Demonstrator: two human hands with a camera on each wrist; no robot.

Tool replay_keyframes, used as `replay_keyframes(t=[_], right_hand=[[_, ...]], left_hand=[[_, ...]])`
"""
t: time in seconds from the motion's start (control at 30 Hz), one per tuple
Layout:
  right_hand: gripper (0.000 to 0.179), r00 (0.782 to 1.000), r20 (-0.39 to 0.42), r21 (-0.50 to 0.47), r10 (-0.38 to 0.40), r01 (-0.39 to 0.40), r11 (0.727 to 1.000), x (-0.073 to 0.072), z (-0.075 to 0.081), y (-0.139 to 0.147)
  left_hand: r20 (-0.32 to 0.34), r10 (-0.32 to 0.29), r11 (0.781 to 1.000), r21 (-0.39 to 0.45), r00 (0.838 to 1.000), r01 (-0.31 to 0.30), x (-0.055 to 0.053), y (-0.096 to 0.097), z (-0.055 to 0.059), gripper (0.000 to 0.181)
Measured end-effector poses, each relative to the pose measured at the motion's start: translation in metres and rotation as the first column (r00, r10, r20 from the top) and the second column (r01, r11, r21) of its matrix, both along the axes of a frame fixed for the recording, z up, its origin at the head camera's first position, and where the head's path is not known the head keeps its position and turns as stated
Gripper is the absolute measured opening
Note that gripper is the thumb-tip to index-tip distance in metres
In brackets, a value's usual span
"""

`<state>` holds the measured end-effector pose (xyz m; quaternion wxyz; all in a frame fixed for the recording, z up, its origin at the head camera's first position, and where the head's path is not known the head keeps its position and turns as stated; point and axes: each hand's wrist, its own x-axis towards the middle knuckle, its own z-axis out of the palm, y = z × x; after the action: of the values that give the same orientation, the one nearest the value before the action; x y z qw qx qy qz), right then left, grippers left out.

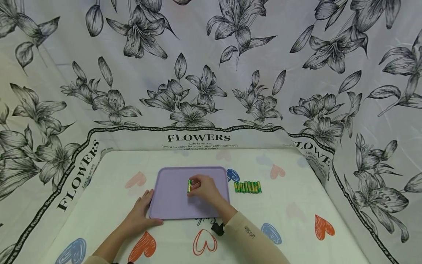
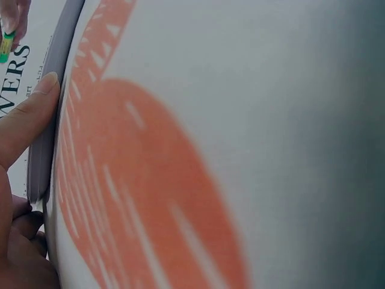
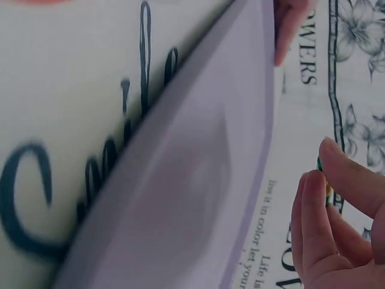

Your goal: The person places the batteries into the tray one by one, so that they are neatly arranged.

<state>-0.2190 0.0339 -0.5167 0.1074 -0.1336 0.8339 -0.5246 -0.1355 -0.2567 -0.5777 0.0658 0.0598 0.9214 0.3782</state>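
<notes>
A purple tray [image 1: 171,187] lies on the patterned cloth. At its near-left corner my left hand [image 1: 142,212] grips it, fingers along the left side and thumb against the front rim. The left wrist view shows that thumb [image 2: 33,114] on the tray's wall [image 2: 45,150]. My right hand [image 1: 204,189] pinches a green and yellow battery [image 1: 189,186] above the tray's middle, between thumb and fingertips. In the right wrist view the fingers mostly hide the battery [image 3: 329,189]. Several matching batteries [image 1: 248,187] lie side by side in a row, right of the tray.
A white cloth [image 1: 290,172] printed with hearts covers the table. Behind it and at both sides hangs a flower-printed curtain [image 1: 201,91]. A small black object [image 1: 217,229] shows beside the right sleeve [image 1: 250,238].
</notes>
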Motion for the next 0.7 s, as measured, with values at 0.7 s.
replay_keyframes(t=[0.7], right_hand=[[0.051,0.998,-0.056,0.162,-0.024,0.033,0.986,0.006,-0.031,-0.072]], left_hand=[[-0.021,-0.025,1.000,0.015,0.999,0.025,0.000,-0.003,0.000,0.127]])
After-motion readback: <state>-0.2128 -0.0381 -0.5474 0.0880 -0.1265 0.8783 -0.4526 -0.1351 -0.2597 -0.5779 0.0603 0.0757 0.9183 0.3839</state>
